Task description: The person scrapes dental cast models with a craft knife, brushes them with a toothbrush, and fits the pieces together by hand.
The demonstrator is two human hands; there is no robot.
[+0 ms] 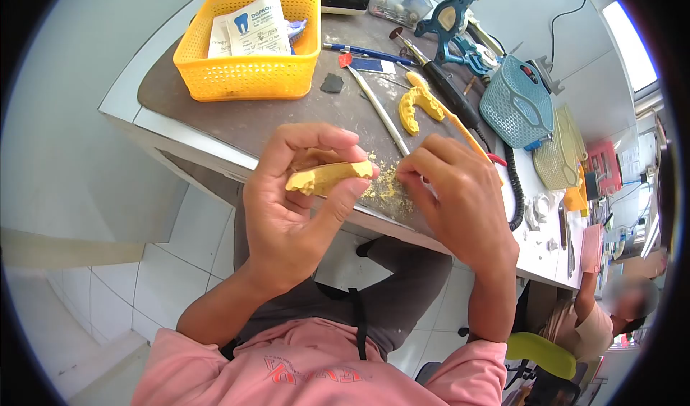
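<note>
The left hand (284,208) grasped a yellow cast (330,179) between thumb and fingers, its long axis running from nine to three o'clock, bumpy edge roughly toward six. At its three, the right hand (460,190) had bunched fingertips; whether they gripped anything one could not tell. Crumbs (389,184) lay between; a second cast (408,110) sat at two, a basket (248,82) at eleven.

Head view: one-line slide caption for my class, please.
The left hand holds a yellow dental cast at a crumb-strewn bench, the right hand close by.
</note>
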